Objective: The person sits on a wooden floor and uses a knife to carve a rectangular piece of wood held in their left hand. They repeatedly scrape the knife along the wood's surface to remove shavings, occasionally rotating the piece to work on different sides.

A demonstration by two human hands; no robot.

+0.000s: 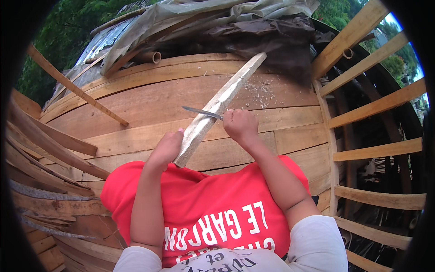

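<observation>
Head view: wooden strip (228, 95) in left hand (167, 147)

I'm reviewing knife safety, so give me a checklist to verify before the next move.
1. Left hand on the wooden strip: ok, it grips the strip near its lower end.
2. Knife held: ok, its handle is in the right hand.
3. Left fingers out from under the blade: ok, they sit apart from it, nearer the body.
4. Cutting edge facing away from the body: cannot tell, too fine to see.
5. Far end of the strip supported: cannot tell, contact with the planks is unclear.
6. Planks free of shavings: not ok, some lie scattered right of the strip.
</observation>
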